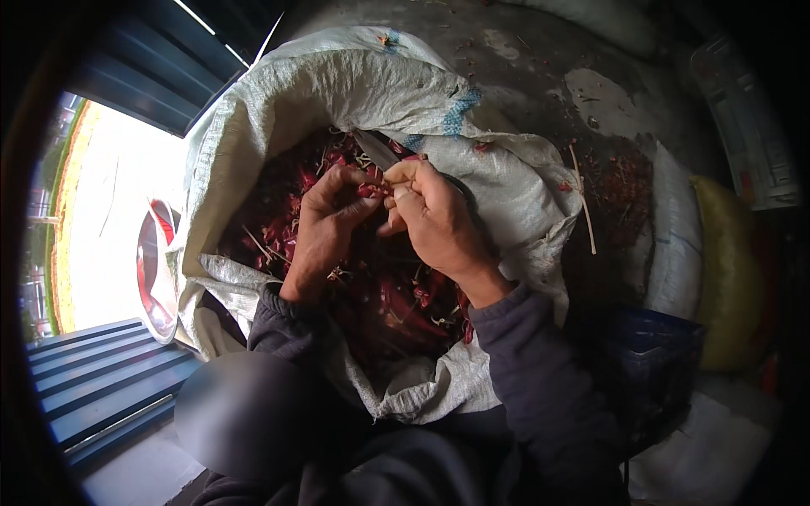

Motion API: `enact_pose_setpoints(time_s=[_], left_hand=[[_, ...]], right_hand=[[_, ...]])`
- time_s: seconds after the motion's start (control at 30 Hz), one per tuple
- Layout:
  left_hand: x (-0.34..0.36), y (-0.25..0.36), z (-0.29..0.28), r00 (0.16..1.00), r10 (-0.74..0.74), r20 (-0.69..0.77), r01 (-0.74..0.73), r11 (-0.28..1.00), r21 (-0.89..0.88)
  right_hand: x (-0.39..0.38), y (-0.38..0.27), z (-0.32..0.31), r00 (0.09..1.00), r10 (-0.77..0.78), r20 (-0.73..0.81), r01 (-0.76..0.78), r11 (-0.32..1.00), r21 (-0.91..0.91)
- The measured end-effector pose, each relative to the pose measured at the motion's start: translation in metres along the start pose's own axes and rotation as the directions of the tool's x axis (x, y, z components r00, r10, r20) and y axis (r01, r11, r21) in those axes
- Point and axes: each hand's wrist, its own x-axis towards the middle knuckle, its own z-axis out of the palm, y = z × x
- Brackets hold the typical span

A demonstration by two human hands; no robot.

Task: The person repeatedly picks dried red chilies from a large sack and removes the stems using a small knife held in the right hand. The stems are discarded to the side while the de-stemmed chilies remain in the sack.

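Centrally, hands (327,221) (439,221) pinching red chili (369,191), sack rim (337,84) gaping around

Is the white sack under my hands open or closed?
Open. The white sack has its mouth spread wide, and red peppers show inside.

Near fisheye view from head, down onto red chillies (407,310)

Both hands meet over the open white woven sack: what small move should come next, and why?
Probably a gentle tug by the right hand, away from the left hand: the left pinches a red dried chilli, and the right seems to grip its stem end, above more red chillies in the white woven sack.
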Motion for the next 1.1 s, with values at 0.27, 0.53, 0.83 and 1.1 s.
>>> enact_pose_setpoints(time_s=[0.27, 0.53, 0.83, 1.1], left_hand=[[0.006, 0.025, -0.051, 0.928, 0.151, -0.341, -0.152, 0.988, 0.023], [0.021, 0.010, -0.099, 0.930, 0.353, -0.100, -0.111, 0.532, 0.840], [0.034, -0.003, -0.093, 0.986, 0.161, 0.034, -0.052, 0.110, 0.993], [0.040, -0.008, -0.093, 0.989, 0.120, 0.084, -0.094, 0.081, 0.992]], right_hand=[[0.017, -0.017, -0.056, 0.948, 0.018, -0.317, 0.176, 0.801, 0.573], [0.012, -0.018, -0.049, 0.986, 0.111, -0.126, 0.005, 0.731, 0.682], [0.009, -0.017, -0.043, 0.988, 0.149, -0.046, -0.085, 0.761, 0.643], [0.007, -0.019, -0.032, 0.980, 0.196, -0.037, -0.141, 0.814, 0.563]])
